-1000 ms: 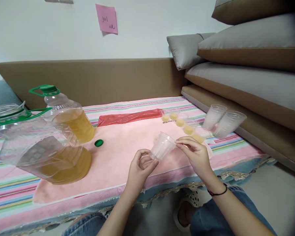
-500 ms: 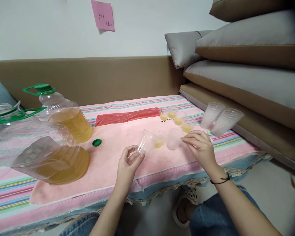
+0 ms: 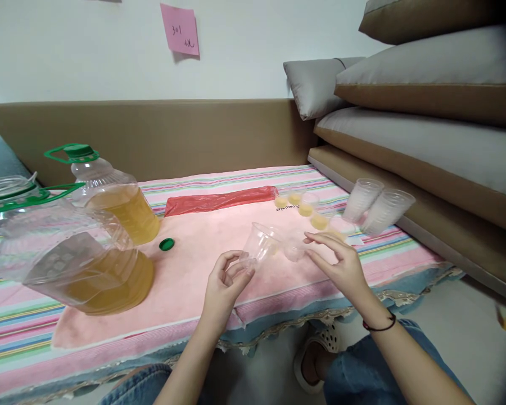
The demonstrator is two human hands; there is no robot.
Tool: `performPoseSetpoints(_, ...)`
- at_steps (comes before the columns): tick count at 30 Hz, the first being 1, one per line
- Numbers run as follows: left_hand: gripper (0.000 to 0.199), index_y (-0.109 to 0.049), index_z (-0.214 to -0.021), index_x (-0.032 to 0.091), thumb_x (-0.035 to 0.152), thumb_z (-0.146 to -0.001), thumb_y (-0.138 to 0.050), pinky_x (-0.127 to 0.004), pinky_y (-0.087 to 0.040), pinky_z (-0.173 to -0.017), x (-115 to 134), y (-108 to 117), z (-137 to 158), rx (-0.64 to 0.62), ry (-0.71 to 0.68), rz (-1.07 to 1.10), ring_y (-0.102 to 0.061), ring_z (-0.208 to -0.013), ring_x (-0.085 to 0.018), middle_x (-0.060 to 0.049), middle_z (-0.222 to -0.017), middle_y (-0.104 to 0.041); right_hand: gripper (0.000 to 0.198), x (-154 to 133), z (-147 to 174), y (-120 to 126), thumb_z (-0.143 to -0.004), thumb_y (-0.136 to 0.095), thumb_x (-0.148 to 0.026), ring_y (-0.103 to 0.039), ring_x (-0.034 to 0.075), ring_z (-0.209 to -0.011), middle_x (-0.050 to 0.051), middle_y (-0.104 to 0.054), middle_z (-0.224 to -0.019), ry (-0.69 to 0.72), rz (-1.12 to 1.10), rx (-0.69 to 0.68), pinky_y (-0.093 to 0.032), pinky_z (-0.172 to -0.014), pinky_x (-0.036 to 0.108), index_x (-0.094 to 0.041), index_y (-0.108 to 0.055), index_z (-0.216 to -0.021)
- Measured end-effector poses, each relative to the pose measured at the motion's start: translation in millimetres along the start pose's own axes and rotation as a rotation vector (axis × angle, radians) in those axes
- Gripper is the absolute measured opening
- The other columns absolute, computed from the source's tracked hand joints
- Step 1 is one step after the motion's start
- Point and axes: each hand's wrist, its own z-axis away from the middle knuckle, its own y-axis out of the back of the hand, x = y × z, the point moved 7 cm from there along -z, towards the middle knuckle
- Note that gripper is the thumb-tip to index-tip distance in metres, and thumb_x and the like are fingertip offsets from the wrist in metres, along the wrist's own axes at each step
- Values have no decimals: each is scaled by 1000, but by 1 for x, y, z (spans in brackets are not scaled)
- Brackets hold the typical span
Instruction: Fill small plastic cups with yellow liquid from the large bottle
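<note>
My left hand is closed on a clear plastic cup, gripping it low on its left side. The cup is tilted and no liquid shows in it. To its right is another translucent plastic cup, partly overlapped in view. My right hand is beside that cup, thumb and fingers apart, their tips by its right side; whether they touch it I cannot tell. Behind the held cup, a cup with yellow liquid is mostly hidden. Several more cups of yellow liquid stand farther back.
Two big plastic jugs of yellow liquid stand left, a near jug and a far jug. A green cap and red plastic bag lie on the pink towel. Two cup stacks lean near piled cushions.
The left hand's cup has moved slightly right and turned, showing its mouth more. My right hand's fingers have spread from a pinch. The cup beside them sits slightly farther left.
</note>
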Motion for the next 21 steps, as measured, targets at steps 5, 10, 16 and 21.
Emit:
performPoseSetpoints(5,43,-61,-99,20,35,-65,-83,-31,-56,-84,-7,-23,6,-155,34,33,-69,-93,-20,-7,-104,-70,49,2,19,-50,-72,-88,-41,-67,28,-99,8,-69,-117,-470,-555,-148,-56,-85,40,-25,-72,-115)
performPoseSetpoints(10,47,-62,-104,21,36,-65,-84,-34,-57,-87,-17,-29,7,-162,22,36,-69,-97,-21,-9,-111,-69,47,0,25,-60,-66,-91,-45,-65,30,-109,10,-69,-116,-609,-712,-114,-52,-97,45,-22,-76,-105)
performPoseSetpoints(16,52,-61,-113,22,37,-68,-82,-40,-56,-93,-19,-24,4,-144,4,-12,-65,-112,-26,-14,-133,-61,41,42,2,27,-63,-90,-42,-68,26,-99,8,-72,-106,-466,-507,276,-57,-86,39,-23,-75,-96)
performPoseSetpoints(21,45,-63,-106,20,41,-70,-79,-36,-58,-85,-18,-18,2,-127,16,-91,-68,-102,-23,-13,-122,-66,58,105,20,151,-60,-85,-52,-66,28,-92,12,-71,-102,-433,142,714,-53,-89,46,-15,-73,-104)
